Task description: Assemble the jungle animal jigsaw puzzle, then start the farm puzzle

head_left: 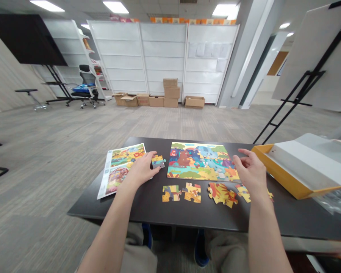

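My left hand [142, 168] is beside the printed sheet [109, 182], with thumb and index finger closed around the left side of a yellow and grey-blue jigsaw puzzle piece [158, 161]. A largely assembled animal puzzle [199, 161] lies in the middle of the black table. My right hand [250, 168] hovers at the puzzle's right edge, its index finger and thumb apart and nothing visible between them. In front of the puzzle are a giraffe-patterned piece [171, 193], a spotted piece [192, 192] and a joined tiger section [222, 194]. Another piece [243, 192] is partly hidden by my right wrist.
An open yellow box [287, 178] with a white lining stands at the table's right, with clear plastic wrap [337, 199] by it. The table's near edge [187, 225] runs just above my knees. A flip-chart stand [295, 100] rises behind the box.
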Demonstrator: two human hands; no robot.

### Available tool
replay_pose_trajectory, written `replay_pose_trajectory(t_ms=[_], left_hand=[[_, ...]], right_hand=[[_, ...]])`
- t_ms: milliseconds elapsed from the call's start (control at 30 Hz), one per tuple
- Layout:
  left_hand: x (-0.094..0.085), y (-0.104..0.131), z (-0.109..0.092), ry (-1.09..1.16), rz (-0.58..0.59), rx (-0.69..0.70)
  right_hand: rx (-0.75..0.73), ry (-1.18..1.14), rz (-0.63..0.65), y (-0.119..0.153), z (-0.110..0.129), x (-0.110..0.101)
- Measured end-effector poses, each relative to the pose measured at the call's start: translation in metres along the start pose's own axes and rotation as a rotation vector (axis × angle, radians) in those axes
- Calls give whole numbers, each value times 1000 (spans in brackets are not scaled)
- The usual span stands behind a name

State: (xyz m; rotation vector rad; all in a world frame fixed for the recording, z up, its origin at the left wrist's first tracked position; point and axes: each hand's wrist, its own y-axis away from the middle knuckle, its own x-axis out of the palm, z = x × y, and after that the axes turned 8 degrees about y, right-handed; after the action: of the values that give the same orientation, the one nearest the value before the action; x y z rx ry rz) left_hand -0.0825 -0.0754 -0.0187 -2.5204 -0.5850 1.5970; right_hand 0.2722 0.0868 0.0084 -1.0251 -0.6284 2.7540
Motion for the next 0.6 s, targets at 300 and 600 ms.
replay_pose_trajectory(t_ms=[300,600], left_hand=[[1,0,-16,57,-93,82],[8,-2,-26,144,-137,287]], right_hand=[[-49,3,-8,0,-1,3],[-41,14,26,2,3,3]])
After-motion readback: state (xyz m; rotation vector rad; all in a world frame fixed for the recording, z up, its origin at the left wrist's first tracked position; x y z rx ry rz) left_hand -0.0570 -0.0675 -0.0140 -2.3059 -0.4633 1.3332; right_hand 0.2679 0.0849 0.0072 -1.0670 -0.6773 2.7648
